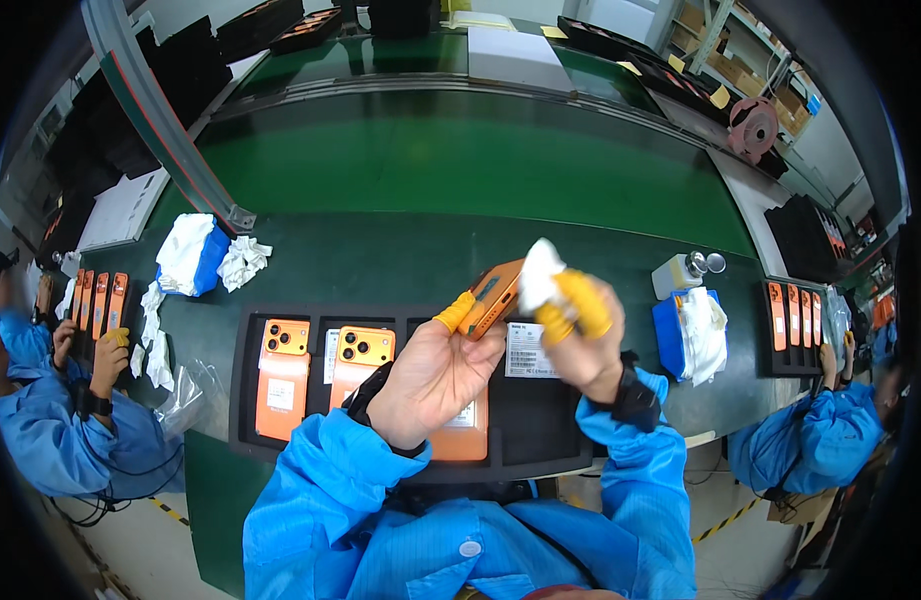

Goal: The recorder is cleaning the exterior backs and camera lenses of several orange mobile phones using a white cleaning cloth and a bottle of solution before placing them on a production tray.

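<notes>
My left hand (435, 385), with a yellow finger cot on it, grips an orange smartphone (492, 299) above a black foam tray (242, 385). The phone is tilted, with its edge facing me. Beside its right end, a white wipe (540, 272) is bunched in my right hand (595, 340), which also wears yellow finger cots. Whether the wipe touches the phone is hard to tell. In the tray lie an orange phone (282, 380) at the left, another phone (355, 370) beside it, and a third (462, 443) partly under my left hand. A white label card (530, 355) lies there too.
To the left are a blue box of white wipes (215, 262), crumpled wipes (245, 262) and a plastic bag (195, 395). On the right stand another blue wipe box (670, 335) and a pump bottle (677, 273). Co-workers in blue sit at both sides. A green conveyor belt (460, 150) runs beyond.
</notes>
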`<action>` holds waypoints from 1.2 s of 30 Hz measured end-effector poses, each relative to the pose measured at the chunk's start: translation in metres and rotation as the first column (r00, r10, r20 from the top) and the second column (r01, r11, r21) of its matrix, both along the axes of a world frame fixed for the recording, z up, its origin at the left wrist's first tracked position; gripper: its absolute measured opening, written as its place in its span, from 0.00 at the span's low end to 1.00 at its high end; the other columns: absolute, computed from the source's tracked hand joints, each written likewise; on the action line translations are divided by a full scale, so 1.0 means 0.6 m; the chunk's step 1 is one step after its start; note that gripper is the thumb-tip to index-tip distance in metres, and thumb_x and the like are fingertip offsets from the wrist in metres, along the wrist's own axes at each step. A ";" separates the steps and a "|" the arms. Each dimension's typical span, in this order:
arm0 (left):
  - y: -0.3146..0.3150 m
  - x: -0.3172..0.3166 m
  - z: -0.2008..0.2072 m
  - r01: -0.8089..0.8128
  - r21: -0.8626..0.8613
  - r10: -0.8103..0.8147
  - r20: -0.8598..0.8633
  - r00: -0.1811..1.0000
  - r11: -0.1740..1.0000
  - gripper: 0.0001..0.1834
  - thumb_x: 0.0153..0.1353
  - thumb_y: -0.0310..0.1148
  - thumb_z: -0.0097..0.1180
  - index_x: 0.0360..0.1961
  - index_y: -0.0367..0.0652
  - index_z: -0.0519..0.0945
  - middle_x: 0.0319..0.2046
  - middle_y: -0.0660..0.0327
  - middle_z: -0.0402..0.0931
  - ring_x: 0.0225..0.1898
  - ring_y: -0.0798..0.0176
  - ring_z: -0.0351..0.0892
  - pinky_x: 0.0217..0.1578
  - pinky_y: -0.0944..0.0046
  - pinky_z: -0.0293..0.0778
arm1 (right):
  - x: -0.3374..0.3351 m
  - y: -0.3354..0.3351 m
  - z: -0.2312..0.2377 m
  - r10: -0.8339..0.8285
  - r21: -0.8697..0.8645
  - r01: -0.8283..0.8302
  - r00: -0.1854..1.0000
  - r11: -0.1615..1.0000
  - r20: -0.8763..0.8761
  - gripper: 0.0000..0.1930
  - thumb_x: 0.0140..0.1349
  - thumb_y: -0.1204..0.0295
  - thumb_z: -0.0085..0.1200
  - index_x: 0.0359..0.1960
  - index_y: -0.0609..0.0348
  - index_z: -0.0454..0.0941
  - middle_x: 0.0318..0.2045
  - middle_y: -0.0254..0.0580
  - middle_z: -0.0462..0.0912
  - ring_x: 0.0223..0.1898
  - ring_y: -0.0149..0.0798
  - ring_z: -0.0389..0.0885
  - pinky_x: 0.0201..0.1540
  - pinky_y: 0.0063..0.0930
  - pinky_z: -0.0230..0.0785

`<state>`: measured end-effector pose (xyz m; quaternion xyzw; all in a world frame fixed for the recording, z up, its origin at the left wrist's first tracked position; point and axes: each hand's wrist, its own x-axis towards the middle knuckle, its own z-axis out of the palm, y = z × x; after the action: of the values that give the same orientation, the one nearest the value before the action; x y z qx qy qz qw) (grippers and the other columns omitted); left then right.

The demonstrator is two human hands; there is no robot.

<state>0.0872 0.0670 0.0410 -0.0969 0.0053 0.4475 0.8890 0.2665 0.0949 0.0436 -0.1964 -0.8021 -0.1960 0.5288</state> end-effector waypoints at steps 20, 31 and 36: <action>-0.022 0.155 -0.024 0.797 0.252 0.835 -0.212 -0.507 0.548 0.22 0.55 0.28 0.50 0.46 0.18 0.66 0.17 0.44 0.76 0.21 0.45 0.81 0.19 0.50 0.77 | 0.072 0.022 0.059 -0.313 -0.107 0.295 0.916 0.949 -0.250 0.20 0.41 0.91 0.53 0.39 0.63 0.83 0.41 0.50 0.79 0.35 0.46 0.80 0.39 0.29 0.74; -0.036 0.156 -0.029 0.841 0.290 0.872 -0.333 -0.358 0.456 0.21 0.62 0.42 0.53 0.36 0.29 0.73 0.18 0.43 0.76 0.22 0.41 0.78 0.22 0.49 0.74 | 0.100 -0.001 0.082 -0.411 -0.199 0.374 0.889 0.906 -0.202 0.18 0.48 0.91 0.50 0.41 0.64 0.81 0.42 0.50 0.78 0.38 0.43 0.82 0.41 0.26 0.74; -0.150 0.007 -0.050 0.782 0.365 0.814 0.101 -0.573 0.505 0.19 0.48 0.35 0.67 0.38 0.32 0.78 0.29 0.51 0.73 0.32 0.48 0.70 0.30 0.54 0.68 | 0.164 -0.023 0.106 -0.728 -0.243 0.699 0.684 0.672 -0.049 0.12 0.45 0.87 0.50 0.32 0.66 0.79 0.36 0.49 0.78 0.36 0.50 0.78 0.37 0.37 0.73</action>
<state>0.0912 -0.0229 0.0112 0.7919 0.5463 0.2728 -0.0069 0.3646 0.0812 0.1070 -0.5613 -0.6371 -0.2890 0.4422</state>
